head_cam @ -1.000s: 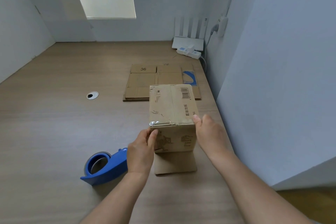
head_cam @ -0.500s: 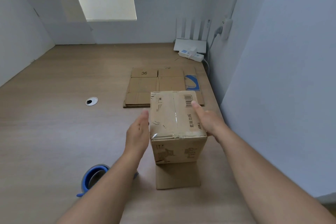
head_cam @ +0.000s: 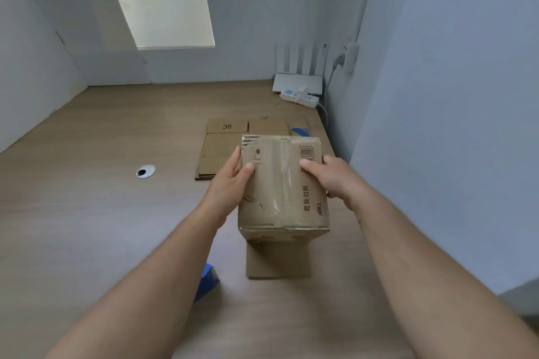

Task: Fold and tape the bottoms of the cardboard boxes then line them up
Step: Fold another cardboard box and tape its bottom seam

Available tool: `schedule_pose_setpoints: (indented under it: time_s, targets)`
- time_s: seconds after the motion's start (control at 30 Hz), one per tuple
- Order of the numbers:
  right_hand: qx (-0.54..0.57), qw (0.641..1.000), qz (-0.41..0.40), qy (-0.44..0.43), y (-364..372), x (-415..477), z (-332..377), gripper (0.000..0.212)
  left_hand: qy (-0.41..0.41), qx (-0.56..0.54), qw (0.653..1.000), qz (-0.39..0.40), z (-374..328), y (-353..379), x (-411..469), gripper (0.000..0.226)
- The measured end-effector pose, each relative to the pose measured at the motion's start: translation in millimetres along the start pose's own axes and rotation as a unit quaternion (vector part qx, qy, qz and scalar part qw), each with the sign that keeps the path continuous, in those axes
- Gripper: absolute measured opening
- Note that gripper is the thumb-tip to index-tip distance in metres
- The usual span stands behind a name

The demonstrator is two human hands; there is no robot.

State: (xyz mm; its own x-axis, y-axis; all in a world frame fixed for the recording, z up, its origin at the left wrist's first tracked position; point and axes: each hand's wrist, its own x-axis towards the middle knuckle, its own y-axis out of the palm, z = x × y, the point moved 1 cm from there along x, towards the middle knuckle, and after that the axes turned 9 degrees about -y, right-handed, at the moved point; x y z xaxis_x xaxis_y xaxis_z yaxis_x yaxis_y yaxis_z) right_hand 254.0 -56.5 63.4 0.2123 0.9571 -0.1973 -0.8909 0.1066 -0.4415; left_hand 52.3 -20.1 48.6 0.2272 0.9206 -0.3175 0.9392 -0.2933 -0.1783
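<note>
Item 1: cardboard box [head_cam: 281, 183], right of centre on the bench [head_cam: 87, 213], between your two hands. Its upward face is sealed with a strip of clear tape [head_cam: 287, 175] running from 12 to 6 o'clock, and there is a barcode at its 1 o'clock corner. One loose flap [head_cam: 277, 259] lies flat on the bench at the box's 6 o'clock. You cannot tell whether the box rests on the bench or is held just clear of it

Item 2: your left hand [head_cam: 230, 181], at the box's 9 o'clock side. The grip is closed on the box, with the thumb on the top face and the fingers along the side wall

Item 3: your right hand [head_cam: 332, 178], at the 3 o'clock side. The grip is likewise clasping the box, thumb on top near the barcode and fingers round the edge

Item 4: flattened boxes [head_cam: 224, 143], stacked at the box's 12 o'clock and partly hidden behind it. The top one is marked 36

Item 5: blue tape dispenser [head_cam: 208, 283], at the box's 7 o'clock, mostly hidden by your left forearm

Item 6: cable grommet [head_cam: 145, 171], set in the bench at 9 o'clock, well apart from the box

Item 7: white power strip [head_cam: 300, 97] and router [head_cam: 297, 83], in the far corner at 1 o'clock, against the wall
</note>
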Motion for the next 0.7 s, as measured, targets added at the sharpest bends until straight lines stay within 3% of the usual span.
schedule_pose_setpoints:
  time_s: [0.13,0.23,0.33,0.4,0.47,0.6,0.7]
  targets:
    - [-0.004,0.992,-0.023,-0.125,-19,-21,-6,0.084,0.075,-0.035,0.996,0.014,-4,-8,-21,0.083]
    - [-0.044,0.985,-0.004,-0.167,-15,-39,-25,0.079,0.08,-0.055,0.995,0.032,3,-11,-43,0.075]
    - [0.007,0.995,0.007,-0.099,-6,-61,-51,0.048,-0.025,-0.031,0.999,0.022,24,-7,-64,0.036]
    - [0.043,0.999,0.002,-0.023,-1,-71,-62,0.032,-0.071,0.032,0.997,-0.002,44,-2,-72,0.032]
    - [0.051,0.998,-0.002,0.024,1,-77,-64,0.026,-0.063,0.076,0.995,-0.019,57,3,-80,0.028]
    - [0.029,0.995,0.028,0.096,4,-87,-62,0.034,-0.123,0.03,0.992,-0.026,67,7,-93,0.05]
    - [-0.003,0.993,0.032,0.112,9,-93,-64,0.052,-0.175,0.006,0.984,-0.026,66,6,-95,0.062]
